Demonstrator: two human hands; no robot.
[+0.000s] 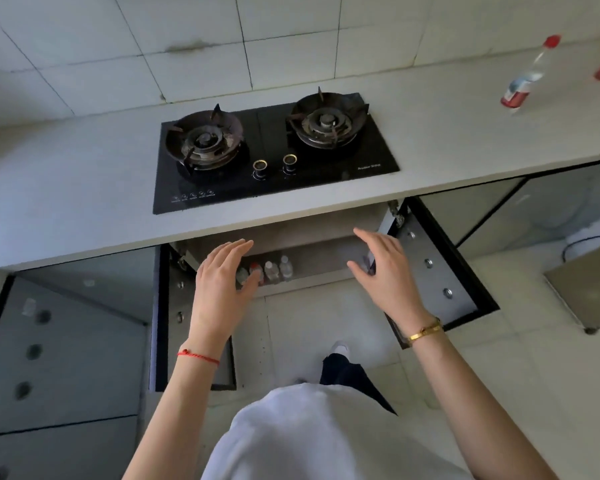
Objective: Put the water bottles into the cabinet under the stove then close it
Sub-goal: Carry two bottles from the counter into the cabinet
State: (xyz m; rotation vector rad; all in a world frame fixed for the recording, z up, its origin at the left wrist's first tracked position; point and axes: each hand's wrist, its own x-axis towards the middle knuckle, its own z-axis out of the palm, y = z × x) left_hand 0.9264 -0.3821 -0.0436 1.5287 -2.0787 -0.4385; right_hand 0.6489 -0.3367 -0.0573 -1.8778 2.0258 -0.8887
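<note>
Your left hand (pixel 219 282) and right hand (pixel 383 268) hover empty, fingers spread, in front of the cabinet (pixel 312 261) under the stove (pixel 274 150). Both doors (pixel 437 268) stand wide open. Several bottles (pixel 274 270) stand upright in a row inside, near your left fingertips. One more bottle (pixel 529 76) stands on the counter (pixel 465 133), far right.

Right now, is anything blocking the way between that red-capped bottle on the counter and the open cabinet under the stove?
Nothing visible does. The red-capped clear plastic bottle stands on the pale counter, both black cabinet doors are swung open, and both empty hands hover before the opening. Small bottles fill only its left side.
</note>
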